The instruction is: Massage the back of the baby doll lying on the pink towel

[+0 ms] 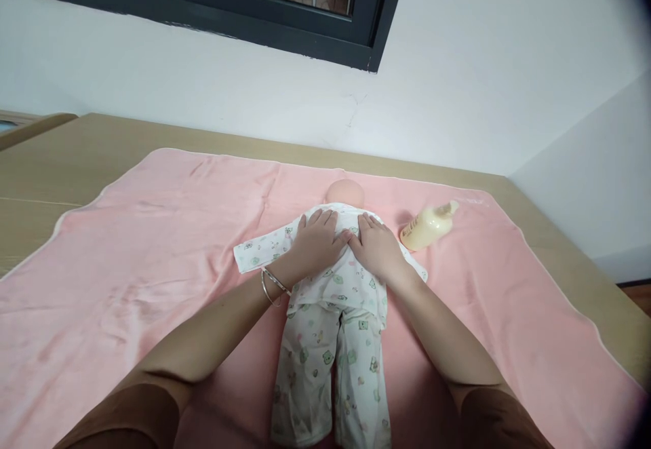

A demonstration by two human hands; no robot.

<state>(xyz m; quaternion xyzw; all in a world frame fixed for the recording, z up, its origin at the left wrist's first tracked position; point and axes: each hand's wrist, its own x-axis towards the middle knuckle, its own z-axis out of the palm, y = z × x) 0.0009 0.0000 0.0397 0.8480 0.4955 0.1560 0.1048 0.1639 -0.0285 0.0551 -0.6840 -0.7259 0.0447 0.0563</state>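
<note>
A baby doll [338,289] in white printed pyjamas lies stretched out on a pink blanket [167,232], its bare round head [345,192] toward the wall. My left hand [319,242] rests flat on the left side of the doll's upper body, fingers extended. On the right side, my right hand [376,245] lies flat in the same way, and the two thumbs meet near the middle. The doll's left-hand sleeve [264,249] spreads out sideways; the other sleeve is partly hidden behind my right arm. Neither hand grasps anything.
A pale yellow pump bottle [430,225] stands on the blanket just right of the doll. Under the blanket is a wooden table [51,164], backed by a white wall [228,89] with a dark-framed window [305,28]. Wrinkles run across the blanket's left part.
</note>
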